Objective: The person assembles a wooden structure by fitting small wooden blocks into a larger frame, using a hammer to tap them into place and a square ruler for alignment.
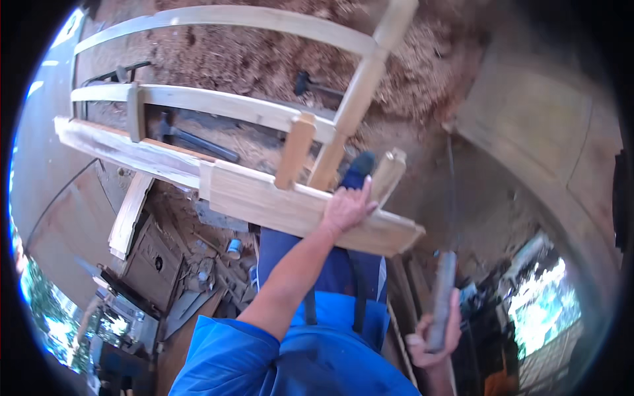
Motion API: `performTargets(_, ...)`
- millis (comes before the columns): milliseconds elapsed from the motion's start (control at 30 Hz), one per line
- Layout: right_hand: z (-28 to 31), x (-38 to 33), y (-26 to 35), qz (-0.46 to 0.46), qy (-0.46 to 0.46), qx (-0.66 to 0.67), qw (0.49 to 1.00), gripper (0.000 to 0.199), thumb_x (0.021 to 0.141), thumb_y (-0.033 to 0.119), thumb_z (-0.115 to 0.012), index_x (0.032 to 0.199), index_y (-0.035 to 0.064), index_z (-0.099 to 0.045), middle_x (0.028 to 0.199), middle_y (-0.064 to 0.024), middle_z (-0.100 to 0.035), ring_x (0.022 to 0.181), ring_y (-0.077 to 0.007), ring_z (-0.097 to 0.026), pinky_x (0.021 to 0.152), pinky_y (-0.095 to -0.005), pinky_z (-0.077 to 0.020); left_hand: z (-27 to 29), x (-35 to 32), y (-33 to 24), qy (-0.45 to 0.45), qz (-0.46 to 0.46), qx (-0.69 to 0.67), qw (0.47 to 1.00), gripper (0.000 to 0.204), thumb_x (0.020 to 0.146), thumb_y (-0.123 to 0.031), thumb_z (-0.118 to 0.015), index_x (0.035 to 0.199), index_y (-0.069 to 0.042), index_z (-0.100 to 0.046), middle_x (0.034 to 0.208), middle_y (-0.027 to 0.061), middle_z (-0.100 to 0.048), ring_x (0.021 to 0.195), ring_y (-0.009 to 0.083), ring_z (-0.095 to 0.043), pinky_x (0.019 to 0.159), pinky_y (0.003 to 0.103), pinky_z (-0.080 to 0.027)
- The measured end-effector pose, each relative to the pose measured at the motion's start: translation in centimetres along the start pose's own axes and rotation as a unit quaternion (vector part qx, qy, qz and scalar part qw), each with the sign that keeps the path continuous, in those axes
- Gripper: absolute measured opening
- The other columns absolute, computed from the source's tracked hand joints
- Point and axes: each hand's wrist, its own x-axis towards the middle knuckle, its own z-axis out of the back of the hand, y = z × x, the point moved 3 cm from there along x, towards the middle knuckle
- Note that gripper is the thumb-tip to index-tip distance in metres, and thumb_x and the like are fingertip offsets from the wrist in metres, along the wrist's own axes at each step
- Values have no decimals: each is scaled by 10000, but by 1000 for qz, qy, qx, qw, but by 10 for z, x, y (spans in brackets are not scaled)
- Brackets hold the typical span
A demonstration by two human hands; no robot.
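Observation:
A pale wooden frame [264,198] lies across in front of me, with curved slats and upright posts joined to a wide board. My left hand [347,210] is on the upper edge of that board, between two posts, gripping it with one finger stretched out. At the lower right, my right hand [436,336] is closed around a long grey bar-like tool [442,290], held upright and apart from the frame. Blur hides the tool's exact kind. A thin dark line runs up from the tool's top end.
A hammer [198,142] lies between the frame's slats. Another dark-headed hammer [317,86] rests on the shavings beyond. Wood shavings [218,53] cover the ground at the far side. At the left stand a carved wooden panel [155,261] and scraps of wood [198,300].

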Motion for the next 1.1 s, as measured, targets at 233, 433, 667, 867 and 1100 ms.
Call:
performTargets(233,-279,253,93,611,231,-263,710,738,824,481,-679,1389,22,-554,815,-66,-606,761,-222,-592,815,-377,-440,15,7,12,2,144,-377,915,531,958,-437,-568,1382,-117,-563,1302,177,-633,1191,304,-612,1014,464,-469)
performTargets(433,-414,310,92,637,178,-339,669,546,883,271,-608,1368,22,-571,838,-56,-593,786,-222,-567,817,-368,-422,2,11,22,196,113,-361,904,493,924,-385,-618,1335,-113,-602,1350,192,-603,1233,317,-586,1015,464,-461)
performTargets(667,-526,291,161,473,267,-375,751,217,885,120,-580,967,-58,-671,802,-154,-682,744,-283,-722,637,-393,-586,15,-8,12,1,213,-921,325,299,999,-334,-625,1165,-85,-614,1122,101,-617,1042,196,-605,902,370,-486)
performTargets(867,-586,305,190,414,237,-411,777,191,901,117,-571,913,-55,-653,867,-200,-717,821,-309,-753,662,-385,-619,25,-5,5,76,274,-957,-58,280,1016,-339,-629,876,-97,-633,782,7,-632,711,127,-610,660,322,-497)
performTargets(1100,-575,301,204,450,181,-324,812,98,883,98,-562,905,8,-596,893,-186,-695,793,-351,-727,683,-435,-583,13,4,13,69,259,-963,-33,211,995,-289,-599,977,-79,-607,848,42,-651,781,165,-628,716,359,-498)
